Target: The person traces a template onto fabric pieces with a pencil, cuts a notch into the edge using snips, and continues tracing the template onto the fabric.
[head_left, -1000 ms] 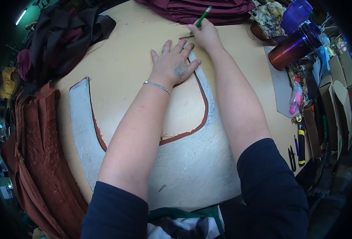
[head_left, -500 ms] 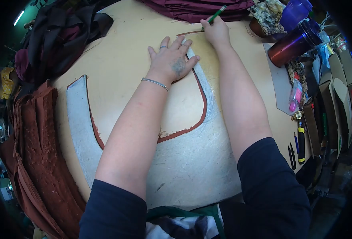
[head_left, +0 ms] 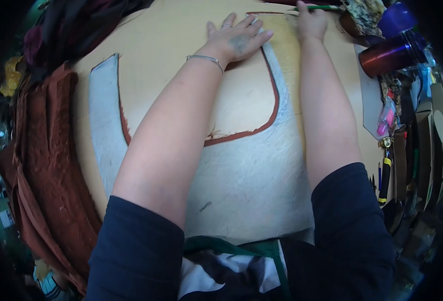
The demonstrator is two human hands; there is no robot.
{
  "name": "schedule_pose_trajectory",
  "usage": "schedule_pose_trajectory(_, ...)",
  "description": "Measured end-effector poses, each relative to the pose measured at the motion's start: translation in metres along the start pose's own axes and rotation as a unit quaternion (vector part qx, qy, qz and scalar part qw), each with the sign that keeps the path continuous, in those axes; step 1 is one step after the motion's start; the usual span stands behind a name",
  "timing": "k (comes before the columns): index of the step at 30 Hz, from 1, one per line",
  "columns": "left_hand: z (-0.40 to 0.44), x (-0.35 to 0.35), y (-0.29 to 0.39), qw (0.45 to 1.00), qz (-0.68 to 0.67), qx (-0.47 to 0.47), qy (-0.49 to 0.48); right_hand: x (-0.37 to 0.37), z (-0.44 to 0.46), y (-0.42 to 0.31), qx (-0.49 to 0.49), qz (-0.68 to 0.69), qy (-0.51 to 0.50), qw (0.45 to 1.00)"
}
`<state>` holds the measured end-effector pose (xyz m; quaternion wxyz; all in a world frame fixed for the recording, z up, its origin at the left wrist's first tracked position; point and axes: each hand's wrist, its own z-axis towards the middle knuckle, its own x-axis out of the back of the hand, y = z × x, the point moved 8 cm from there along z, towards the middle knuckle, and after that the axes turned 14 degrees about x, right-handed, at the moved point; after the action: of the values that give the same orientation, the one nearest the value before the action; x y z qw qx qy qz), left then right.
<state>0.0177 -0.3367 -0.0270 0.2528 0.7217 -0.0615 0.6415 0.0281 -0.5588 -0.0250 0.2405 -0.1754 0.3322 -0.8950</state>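
My left hand (head_left: 239, 41) lies flat with fingers spread near the top of a grey-white U-shaped pattern piece (head_left: 246, 185), wearing a ring and a bangle. Reddish-brown fabric (head_left: 241, 136) shows as a narrow strip along the pattern's inner curve and at its top end. Up at the right, my right hand (head_left: 312, 24) is closed around a green pencil (head_left: 327, 7), held nearly level with its tip toward the left. That tip is close to the top right corner of the pattern's yellowish arm (head_left: 285, 45).
Brown cloth (head_left: 50, 165) is piled along the left, with dark cloth (head_left: 81, 30) at the upper left. A red-purple tumbler (head_left: 387, 55), a purple container (head_left: 397, 20) and a yellow-black handled tool (head_left: 384, 180) line the right side of the tabletop (head_left: 171, 45).
The whole scene has shifted upward and right in the view. My right hand has moved right, and the pencil has tipped from slanted to nearly level. My left hand stays spread on the pattern.
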Motion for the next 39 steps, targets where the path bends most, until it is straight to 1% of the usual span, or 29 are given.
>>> schedule_pose_trajectory(1,-0.003,0.003,-0.004,0.992,-0.117,0.008,-0.044,0.003,0.000,0.007,0.006,0.025,0.018,0.999)
schedule_pose_trajectory(2,-0.010,0.009,-0.014,0.977,-0.208,0.025,-0.043,0.007,0.002,0.008,0.013,0.050,0.037,0.998)
schedule_pose_trajectory(3,-0.021,0.020,-0.031,0.953,-0.298,0.039,-0.038,0.008,0.007,0.029,-0.018,0.096,0.053,0.994)
schedule_pose_trajectory(5,-0.059,0.041,-0.073,0.880,-0.470,0.066,-0.027,0.003,0.008,0.075,-0.082,0.184,0.082,0.976)
schedule_pose_trajectory(6,-0.080,0.052,-0.093,0.832,-0.549,0.076,-0.018,0.003,0.008,0.067,-0.077,0.148,0.059,0.984)
schedule_pose_trajectory(8,-0.149,0.086,-0.134,0.845,-0.514,0.096,0.116,0.008,0.000,0.033,-0.064,0.077,0.014,0.995)
schedule_pose_trajectory(10,-0.217,0.079,-0.171,0.875,-0.430,0.162,0.155,0.012,-0.026,-0.012,-0.185,0.172,0.052,0.966)
schedule_pose_trajectory(11,-0.244,0.081,-0.165,0.925,-0.306,0.160,0.155,0.005,-0.038,-0.036,-0.179,0.174,0.009,0.968)
schedule_pose_trajectory(12,-0.265,0.077,-0.157,0.959,-0.179,0.159,0.148,-0.002,-0.053,-0.057,-0.172,0.175,-0.036,0.969)
schedule_pose_trajectory(13,-0.278,0.065,-0.154,0.968,-0.083,0.205,0.119,-0.019,-0.080,-0.091,-0.171,0.215,-0.123,0.954)
schedule_pose_trajectory(14,-0.286,0.053,-0.152,0.965,0.011,0.246,0.087,-0.035,-0.113,-0.137,-0.166,0.252,-0.207,0.931)
schedule_pose_trajectory(15,-0.287,0.049,-0.151,0.962,0.020,0.259,0.081,-0.045,-0.147,-0.180,-0.187,0.237,-0.262,0.917)
schedule_pose_trajectory(16,-0.285,0.045,-0.153,0.960,0.028,0.270,0.076,-0.055,-0.179,-0.212,-0.187,0.280,-0.320,0.886)
schedule_pose_trajectory(18,-0.286,0.044,-0.154,0.955,0.028,0.287,0.071,-0.068,-0.227,-0.261,-0.174,0.323,-0.366,0.855)
schedule_pose_trajectory(20,-0.287,0.048,-0.155,0.952,0.018,0.296,0.071,-0.077,-0.248,-0.293,-0.159,0.337,-0.387,0.844)
schedule_pose_trajectory(21,-0.287,0.048,-0.156,0.953,0.008,0.293,0.077,-0.081,-0.253,-0.301,-0.144,0.320,-0.394,0.849)
schedule_pose_trajectory(23,-0.288,0.048,-0.156,0.954,0.007,0.290,0.082,-0.084,-0.259,-0.313,-0.114,0.287,-0.405,0.860)
schedule_pose_trajectory(26,-0.289,0.048,-0.158,0.953,0.001,0.291,0.085,-0.087,-0.262,-0.314,-0.132,0.270,-0.412,0.860)
schedule_pose_trajectory(29,-0.289,0.050,-0.156,0.953,-0.001,0.289,0.092,-0.087,-0.262,-0.315,-0.091,0.252,-0.412,0.871)
schedule_pose_trajectory(32,-0.290,0.050,-0.157,0.952,0.002,0.289,0.101,-0.086,-0.265,-0.321,-0.049,0.290,-0.386,0.875)
schedule_pose_trajectory(33,-0.290,0.049,-0.157,0.952,0.005,0.289,0.105,-0.086,-0.266,-0.322,-0.023,0.255,-0.403,0.879)
schedule_pose_trajectory(36,-0.289,0.047,-0.157,0.952,0.010,0.285,0.113,-0.076,-0.257,-0.338,0.087,0.229,-0.385,0.890)
schedule_pose_trajectory(39,-0.287,0.048,-0.155,0.949,0.026,0.298,0.098,-0.074,-0.256,-0.329,0.065,0.232,-0.365,0.900)
